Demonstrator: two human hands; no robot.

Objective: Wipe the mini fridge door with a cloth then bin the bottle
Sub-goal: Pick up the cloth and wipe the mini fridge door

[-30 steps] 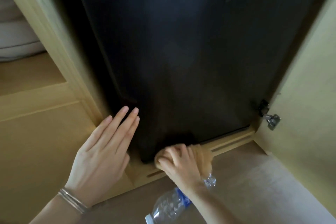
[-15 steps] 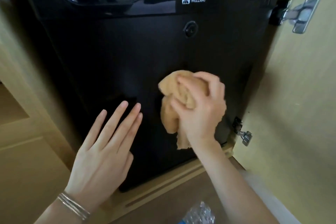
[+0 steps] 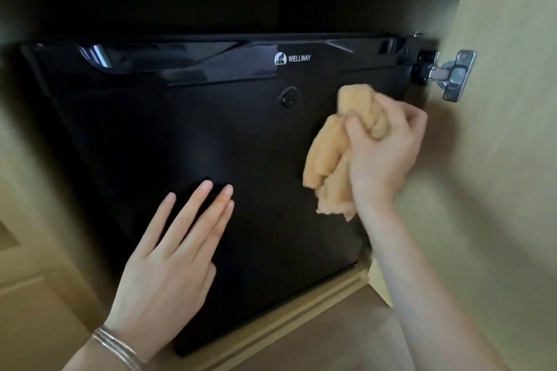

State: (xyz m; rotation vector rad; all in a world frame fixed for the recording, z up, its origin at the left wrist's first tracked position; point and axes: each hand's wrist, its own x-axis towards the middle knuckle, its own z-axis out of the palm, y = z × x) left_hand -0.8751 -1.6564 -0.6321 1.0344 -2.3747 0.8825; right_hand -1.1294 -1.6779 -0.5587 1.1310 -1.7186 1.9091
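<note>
A black mini fridge door with a white WELLWAY logo fills the middle of the head view, set inside a wooden cabinet. My right hand is shut on a crumpled tan cloth and presses it against the upper right part of the door, just right of the round lock. My left hand lies flat on the lower left part of the door, fingers straight and close together, holding nothing. The bottle is out of the frame.
The open wooden cabinet door stands at the right, held by a metal hinge. A wooden sill runs under the fridge, with brownish floor in front. The cabinet's wooden side is at the left.
My right hand has carried the cloth from the door's bottom edge up to its upper right part. The view has tilted up, so the bottle on the floor has dropped out of sight.
</note>
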